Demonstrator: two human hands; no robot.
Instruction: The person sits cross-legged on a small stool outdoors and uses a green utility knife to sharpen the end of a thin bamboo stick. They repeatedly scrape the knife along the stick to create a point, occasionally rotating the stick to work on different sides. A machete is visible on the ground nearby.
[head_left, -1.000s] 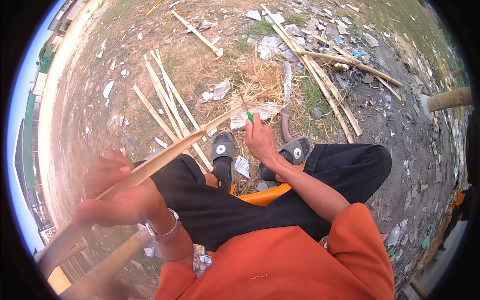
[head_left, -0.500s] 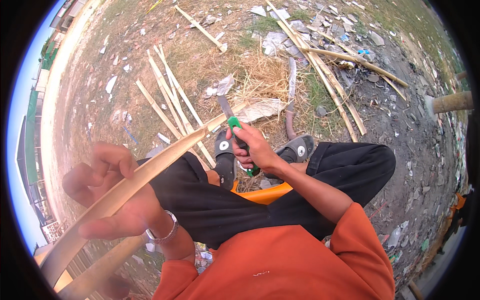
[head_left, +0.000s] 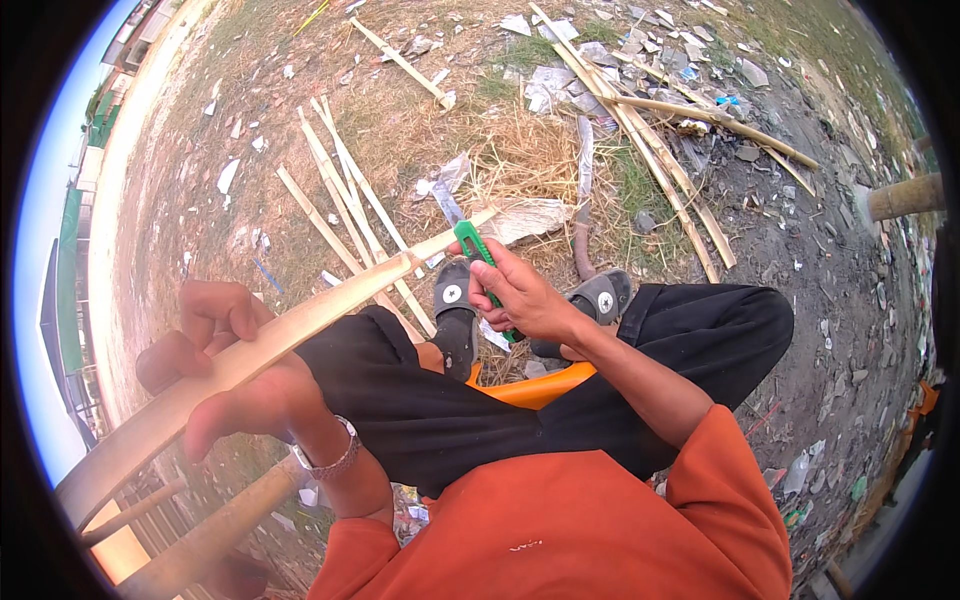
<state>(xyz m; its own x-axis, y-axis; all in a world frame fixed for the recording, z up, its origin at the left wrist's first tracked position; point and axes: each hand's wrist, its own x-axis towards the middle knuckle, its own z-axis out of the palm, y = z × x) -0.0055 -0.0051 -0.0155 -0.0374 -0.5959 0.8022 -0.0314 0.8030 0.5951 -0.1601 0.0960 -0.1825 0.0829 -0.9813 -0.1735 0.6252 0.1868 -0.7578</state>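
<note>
While left hand (head_left: 235, 370) grips bamboo strip (head_left: 300, 325) | right hand (head_left: 520, 295) clasps green knife (head_left: 478, 255)

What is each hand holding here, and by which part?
The left hand grips a long bamboo strip partway along its length. The right hand holds a green utility knife by its handle, blade end pointing away.

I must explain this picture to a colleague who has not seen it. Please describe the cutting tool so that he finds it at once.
Start from the person's black trousers and the grey sandals in the middle. Just above them the right hand grips a utility knife. Its bright green handle and grey blade set it apart from the pale bamboo strip beside it, held by the left hand.
</note>
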